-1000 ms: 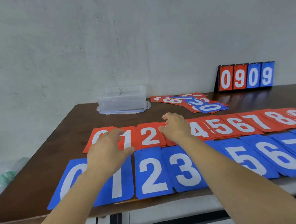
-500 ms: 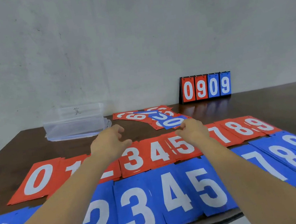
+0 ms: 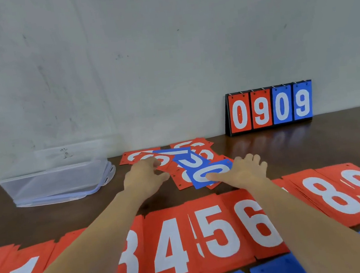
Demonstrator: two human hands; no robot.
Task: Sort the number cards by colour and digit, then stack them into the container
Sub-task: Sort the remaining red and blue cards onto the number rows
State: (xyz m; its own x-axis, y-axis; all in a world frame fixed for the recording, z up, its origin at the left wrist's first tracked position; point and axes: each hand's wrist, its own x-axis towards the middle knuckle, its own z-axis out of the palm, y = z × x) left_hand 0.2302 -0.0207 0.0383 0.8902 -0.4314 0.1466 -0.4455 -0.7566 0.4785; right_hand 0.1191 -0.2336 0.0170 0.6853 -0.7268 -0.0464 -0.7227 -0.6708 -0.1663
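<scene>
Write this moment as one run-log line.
left hand: touches unsorted pile | right hand: thumb on blue 0 card | container: untouched

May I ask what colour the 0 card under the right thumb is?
The 0 card is blue, white digit; head view.

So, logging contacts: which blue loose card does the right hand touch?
The blue 0 card, the frontmost blue one, under the thumb of the right hand.

Left hand (image 3: 144,177) and right hand (image 3: 243,171) advanced onto the loose card pile (image 3: 192,161)
</scene>
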